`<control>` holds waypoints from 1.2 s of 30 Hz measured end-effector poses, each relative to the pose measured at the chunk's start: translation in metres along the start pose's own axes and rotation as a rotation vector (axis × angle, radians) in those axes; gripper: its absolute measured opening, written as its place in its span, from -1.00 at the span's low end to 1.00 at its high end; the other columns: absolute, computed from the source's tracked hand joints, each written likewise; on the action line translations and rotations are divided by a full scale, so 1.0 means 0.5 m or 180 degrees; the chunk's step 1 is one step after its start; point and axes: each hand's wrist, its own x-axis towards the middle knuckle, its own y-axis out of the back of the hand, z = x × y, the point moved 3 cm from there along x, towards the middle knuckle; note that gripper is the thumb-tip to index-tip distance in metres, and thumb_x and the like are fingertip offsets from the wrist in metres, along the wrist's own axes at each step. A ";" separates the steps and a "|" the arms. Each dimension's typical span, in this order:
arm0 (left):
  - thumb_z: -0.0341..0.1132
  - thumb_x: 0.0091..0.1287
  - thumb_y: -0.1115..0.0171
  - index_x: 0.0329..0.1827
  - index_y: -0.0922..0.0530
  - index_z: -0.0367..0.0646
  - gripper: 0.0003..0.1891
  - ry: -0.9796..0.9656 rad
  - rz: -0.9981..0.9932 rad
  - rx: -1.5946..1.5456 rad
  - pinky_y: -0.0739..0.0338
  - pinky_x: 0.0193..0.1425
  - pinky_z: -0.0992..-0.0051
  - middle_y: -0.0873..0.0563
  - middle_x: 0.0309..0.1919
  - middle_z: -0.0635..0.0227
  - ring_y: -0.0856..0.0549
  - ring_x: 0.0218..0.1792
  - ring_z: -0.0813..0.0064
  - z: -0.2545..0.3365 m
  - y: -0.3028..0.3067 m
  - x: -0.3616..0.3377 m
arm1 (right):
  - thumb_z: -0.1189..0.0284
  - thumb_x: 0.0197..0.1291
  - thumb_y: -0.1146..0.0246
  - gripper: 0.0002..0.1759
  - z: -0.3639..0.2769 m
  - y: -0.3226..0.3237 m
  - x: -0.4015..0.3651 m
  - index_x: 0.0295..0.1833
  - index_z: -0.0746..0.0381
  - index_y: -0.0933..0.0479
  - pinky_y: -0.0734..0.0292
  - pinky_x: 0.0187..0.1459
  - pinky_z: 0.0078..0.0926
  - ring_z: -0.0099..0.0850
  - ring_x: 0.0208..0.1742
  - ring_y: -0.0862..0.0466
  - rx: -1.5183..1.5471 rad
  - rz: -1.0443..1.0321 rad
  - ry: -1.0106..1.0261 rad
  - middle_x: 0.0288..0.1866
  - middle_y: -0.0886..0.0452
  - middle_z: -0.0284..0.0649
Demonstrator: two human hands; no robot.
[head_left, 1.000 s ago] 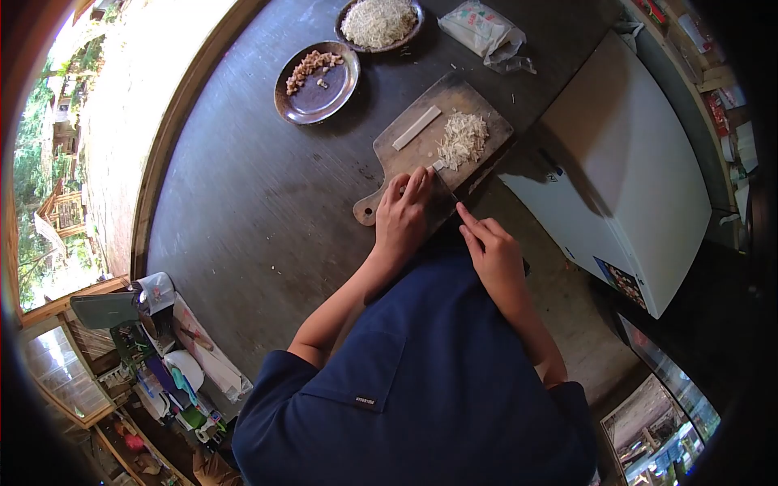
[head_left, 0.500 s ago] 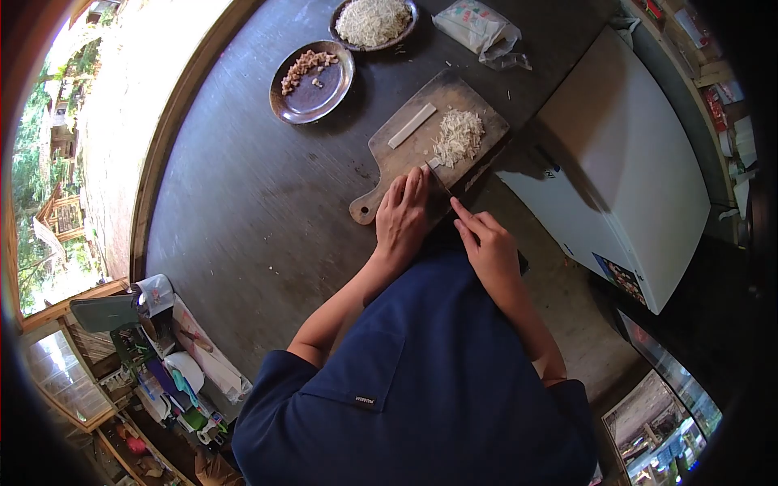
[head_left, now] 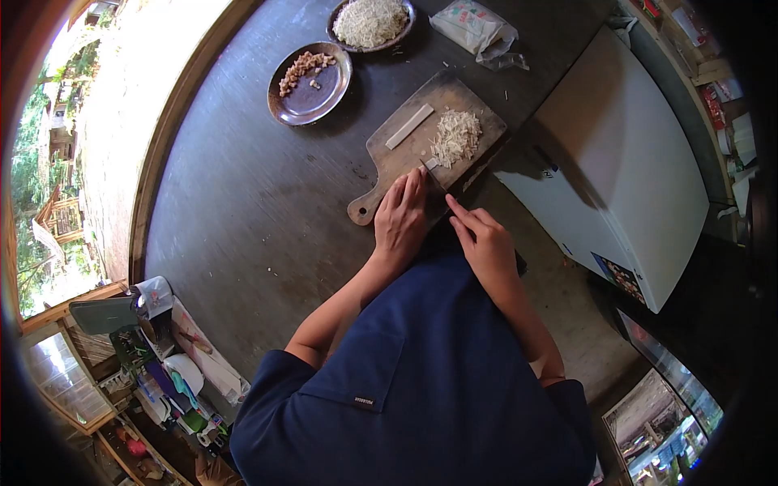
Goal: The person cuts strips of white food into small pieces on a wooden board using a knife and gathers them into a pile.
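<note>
A wooden cutting board (head_left: 397, 164) with a holed handle lies on the dark table. On it are a pile of thin pale shreds (head_left: 457, 136) and a pale strip (head_left: 409, 127). My left hand (head_left: 400, 217) presses its fingertips on a small pale piece (head_left: 430, 164) near the board's front edge. My right hand (head_left: 484, 241) is closed round a knife (head_left: 435, 180), index finger stretched along it; the blade rests beside the left fingertips. Its handle is hidden in my palm.
Beyond the board on the table (head_left: 243, 186) stand a plate with brown bits (head_left: 312, 104), a bowl of pale shreds (head_left: 371, 23) and a plastic bag (head_left: 474, 31). A white appliance (head_left: 624, 162) is at the right. Utensils and boards (head_left: 174, 364) crowd the lower left.
My right hand and the knife have shifted very slightly left. The whole view has also moved a little; my left hand keeps its place on the piece.
</note>
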 end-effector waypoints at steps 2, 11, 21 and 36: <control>-0.35 0.28 -0.31 0.53 -0.53 -0.31 -0.32 -0.0029 0.0024 -0.0003 -0.58 0.47 0.38 -0.60 0.41 0.23 -0.62 0.37 0.26 0.003 0.001 0.003 | 0.29 0.53 -0.37 -0.53 0.003 -0.015 0.022 0.50 -0.20 -0.65 -0.69 -0.25 -0.13 -0.11 -0.30 -0.77 0.0076 0.0139 0.0205 -0.22 -0.69 -0.22; -0.35 0.28 -0.30 0.51 -0.56 -0.29 -0.34 0.0088 -0.0043 -0.0048 -0.57 0.49 0.37 -0.62 0.40 0.23 -0.65 0.36 0.26 0.001 -0.006 0.001 | 0.30 0.52 -0.38 -0.51 0.000 0.004 -0.019 0.51 -0.21 -0.65 -0.68 -0.25 -0.12 -0.11 -0.29 -0.76 0.0026 0.0023 0.0053 -0.24 -0.67 -0.21; -0.36 0.28 -0.27 0.48 -0.57 -0.35 -0.36 0.0054 0.0056 -0.0037 -0.60 0.45 0.40 -0.63 0.37 0.23 -0.66 0.35 0.29 -0.005 0.005 0.006 | 0.31 0.52 -0.39 -0.51 -0.006 -0.002 -0.001 0.51 -0.20 -0.65 -0.66 -0.24 -0.14 -0.13 -0.30 -0.75 0.0015 0.0115 0.0288 -0.23 -0.68 -0.21; -0.36 0.27 -0.27 0.47 -0.58 -0.40 -0.35 0.0013 0.0141 -0.0037 -0.60 0.45 0.44 -0.62 0.38 0.21 -0.64 0.36 0.30 0.003 -0.003 0.001 | 0.36 0.53 -0.37 -0.53 -0.008 0.016 -0.008 0.50 -0.14 -0.67 -0.66 -0.19 -0.13 -0.11 -0.27 -0.76 -0.0119 -0.0030 0.0172 -0.21 -0.70 -0.17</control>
